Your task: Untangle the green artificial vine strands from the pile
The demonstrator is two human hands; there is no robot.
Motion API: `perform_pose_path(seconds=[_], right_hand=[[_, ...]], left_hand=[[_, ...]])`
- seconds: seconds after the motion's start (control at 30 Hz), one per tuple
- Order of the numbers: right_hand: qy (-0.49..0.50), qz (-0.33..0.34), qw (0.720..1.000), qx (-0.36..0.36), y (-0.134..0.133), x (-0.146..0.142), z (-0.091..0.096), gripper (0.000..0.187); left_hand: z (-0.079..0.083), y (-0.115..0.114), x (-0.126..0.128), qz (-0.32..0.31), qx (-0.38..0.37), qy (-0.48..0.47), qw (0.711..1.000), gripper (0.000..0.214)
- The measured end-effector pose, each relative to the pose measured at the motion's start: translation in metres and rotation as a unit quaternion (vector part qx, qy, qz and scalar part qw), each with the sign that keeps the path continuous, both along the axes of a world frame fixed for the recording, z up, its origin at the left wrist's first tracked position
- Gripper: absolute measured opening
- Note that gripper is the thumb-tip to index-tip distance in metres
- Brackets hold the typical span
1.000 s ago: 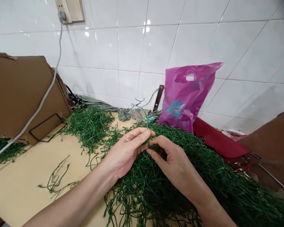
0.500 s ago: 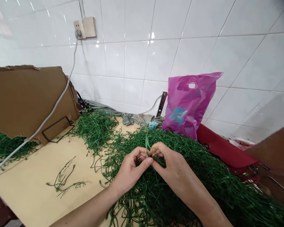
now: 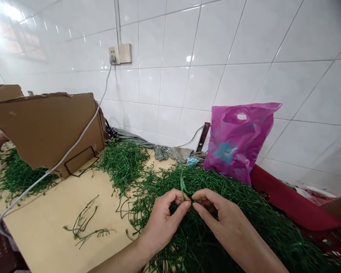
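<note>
Left hand (image 3: pixel 166 216) pinches thin green stem (image 3: pixel 182 182), lower end hidden. Right hand (image 3: pixel 230 220): cannot tell if fingers (image 3: pixel 207 195) grasp anything.

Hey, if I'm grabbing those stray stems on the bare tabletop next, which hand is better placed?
Probably your left hand: it is nearer the stray stems, though it seems to pinch a green strand. Your right hand is farther off, beyond the left, above the big green pile.

Green stems (image 3: pixel 268 214), blue-printed magenta bag (image 3: pixel 244 146), tan tabletop (image 3: pixel 51 227), white tiles (image 3: pixel 208 41)
</note>
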State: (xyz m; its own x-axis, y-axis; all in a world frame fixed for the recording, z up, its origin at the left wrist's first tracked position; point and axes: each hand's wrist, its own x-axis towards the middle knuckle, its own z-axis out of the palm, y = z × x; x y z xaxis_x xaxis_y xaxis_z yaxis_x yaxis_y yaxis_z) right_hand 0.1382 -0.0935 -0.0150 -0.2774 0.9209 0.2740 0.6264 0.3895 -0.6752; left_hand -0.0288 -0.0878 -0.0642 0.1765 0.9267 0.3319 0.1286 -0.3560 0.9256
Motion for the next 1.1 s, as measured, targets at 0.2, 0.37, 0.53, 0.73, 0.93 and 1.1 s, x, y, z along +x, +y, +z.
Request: perform_pose_path(seconds=[0.2,0.37,0.53,0.73,0.93,1.1], right_hand=[[-0.049,-0.011,0.999,0.013,0.001,0.005,-0.004,0.017],[-0.070,-0.019,0.997,0.030,0.003,0.006,-0.005,0.016],[-0.073,-0.008,0.995,0.062,0.009,0.002,-0.018,0.019],[-0.109,-0.007,0.984,0.141,0.010,-0.002,-0.022,0.018],[-0.193,0.006,0.960,0.204,0.006,-0.004,-0.018,0.022],[-0.225,0.018,0.950,0.214,0.004,-0.003,-0.018,0.024]], left_hand=[[-0.001,-0.001,-0.001,0.007,0.012,0.000,1.000,0.025],[-0.008,-0.001,0.000,-0.002,-0.017,-0.035,0.999,0.028],[-0.019,0.005,0.002,-0.011,-0.033,-0.046,0.998,0.024],[-0.020,0.007,0.001,0.004,-0.038,-0.024,0.999,0.024],[-0.018,0.005,0.002,-0.003,-0.039,-0.022,0.999,0.025],[-0.018,0.006,0.001,-0.002,-0.030,-0.037,0.999,0.028]])
